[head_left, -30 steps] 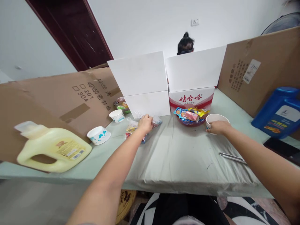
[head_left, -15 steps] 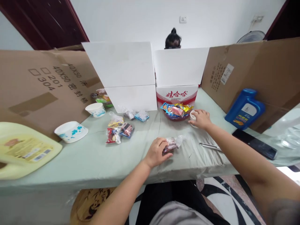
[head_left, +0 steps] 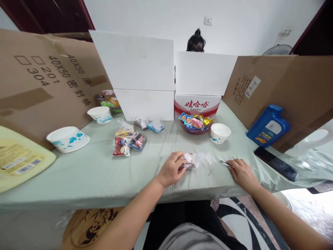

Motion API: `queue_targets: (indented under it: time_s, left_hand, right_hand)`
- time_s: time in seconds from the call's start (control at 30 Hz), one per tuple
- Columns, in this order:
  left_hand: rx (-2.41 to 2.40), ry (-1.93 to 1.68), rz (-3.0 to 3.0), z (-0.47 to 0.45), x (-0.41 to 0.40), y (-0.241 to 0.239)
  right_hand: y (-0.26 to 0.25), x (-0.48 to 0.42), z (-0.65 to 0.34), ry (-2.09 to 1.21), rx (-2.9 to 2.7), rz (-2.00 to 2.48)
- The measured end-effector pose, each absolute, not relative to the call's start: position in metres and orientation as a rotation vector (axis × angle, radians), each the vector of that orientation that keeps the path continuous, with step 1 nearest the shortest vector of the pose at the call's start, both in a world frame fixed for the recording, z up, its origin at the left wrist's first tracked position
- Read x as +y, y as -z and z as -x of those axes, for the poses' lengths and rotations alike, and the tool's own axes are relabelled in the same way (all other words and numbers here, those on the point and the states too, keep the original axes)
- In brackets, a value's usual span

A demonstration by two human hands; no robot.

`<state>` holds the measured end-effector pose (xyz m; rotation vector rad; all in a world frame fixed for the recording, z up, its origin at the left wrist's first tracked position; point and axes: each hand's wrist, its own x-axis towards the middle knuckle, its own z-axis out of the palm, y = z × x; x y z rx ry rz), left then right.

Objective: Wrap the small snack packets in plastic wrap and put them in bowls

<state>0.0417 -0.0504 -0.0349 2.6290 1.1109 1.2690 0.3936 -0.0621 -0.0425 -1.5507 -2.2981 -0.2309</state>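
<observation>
My left hand (head_left: 171, 169) is closed on a clear snack packet (head_left: 192, 160) that lies on the green table cover (head_left: 91, 173) near the front edge. My right hand (head_left: 241, 172) rests on the cover to the right of it, fingers curled over the end of a thin metal tool (head_left: 225, 163); whether it grips the tool is unclear. A white paper cup (head_left: 220, 132) stands free behind, beside a red bowl of wrapped snacks (head_left: 195, 124).
More snack packets (head_left: 128, 139) lie left of centre. Two paper bowls (head_left: 68, 138) (head_left: 100, 114) and a yellow jug (head_left: 18, 158) sit at left. A blue bottle (head_left: 269, 126) and a dark phone (head_left: 275, 163) are at right. Cardboard walls and white boxes (head_left: 145, 74) ring the table; a person's head shows behind.
My right hand let go of the paper cup and came back to the metal tool near the front edge. My left hand brought a packet from the pile to the front.
</observation>
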Motion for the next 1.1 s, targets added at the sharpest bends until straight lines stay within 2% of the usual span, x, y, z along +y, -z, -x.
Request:
queue_targets:
  time_s: [0.17, 0.27, 0.43, 0.53, 0.63, 0.83, 1.1]
  left_hand:
    - [1.088, -1.251, -2.624, -0.042, -0.05, 0.03]
    - [1.084, -1.234, -2.636, -0.042, -0.05, 0.03]
    - [1.038, -1.25, -2.588, -0.04, -0.049, 0.034]
    - [1.074, -1.288, -2.531, -0.038, -0.047, 0.04]
    - [1.111, -1.299, -2.505, -0.037, -0.046, 0.044]
    - [1.107, -1.24, -2.542, -0.037, -0.047, 0.04]
    - [1.249, -1.26, -2.52, -0.036, -0.047, 0.035]
  right_hand:
    - [0.026, -0.051, -0.346, 0.11, -2.467, 1.568]
    - [0.02, -0.044, -0.317, -0.025, -2.301, 1.592]
    - [0.016, -0.042, -0.272, -0.201, -2.186, 1.344]
    - [0.013, -0.045, -0.25, -0.153, -2.32, 1.254]
    - [0.007, -0.049, -0.24, 0.029, -2.484, 1.22]
    - [-0.01, -0.051, -0.267, 0.341, -2.714, 1.211]
    - [0.018, -0.036, -0.358, 0.252, -2.484, 1.646]
